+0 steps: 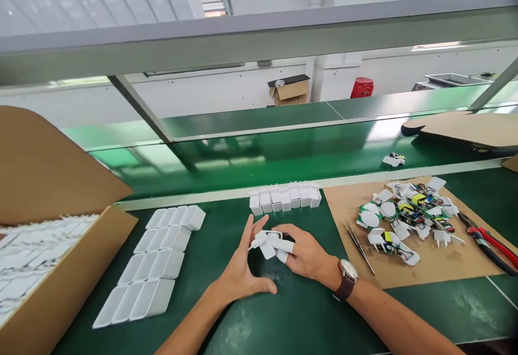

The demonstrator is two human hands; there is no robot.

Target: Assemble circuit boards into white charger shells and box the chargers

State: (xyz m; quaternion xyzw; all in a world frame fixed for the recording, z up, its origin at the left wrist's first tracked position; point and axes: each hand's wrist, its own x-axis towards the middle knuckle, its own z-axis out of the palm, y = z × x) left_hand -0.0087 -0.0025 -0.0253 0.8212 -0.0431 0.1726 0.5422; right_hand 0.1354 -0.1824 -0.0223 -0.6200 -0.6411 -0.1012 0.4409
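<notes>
Green desk surface (299, 328) is stretching across the scene, running below a grey metal beam (259, 34). Near its middle, a white plug piece (266, 246) is showing between the two hands. The right hand (309, 255), wearing white finger covers (283, 244), is gripping it at the fingertips. The left hand (240, 274) is standing open just beside it, thumb and fingers spreading apart; whether a fingertip is touching the piece, I cannot tell. A watch (347, 279) is circling the right wrist. Just far of the hands, a row of white cases (285, 198) is standing side by side. To the left, four rows of open white housings (165, 263) are lying, and beyond them a cardboard box (93, 279) is holding many white parts (40, 252). To the right, a brown sheet (388, 277) is carrying tweezers (359, 247), a pile of circuit boards and white parts (408, 209), and, at its right edge, red-and-black pliers (485, 239). Farther off, a small assembly (394, 159) is resting alone on the green surface.
</notes>
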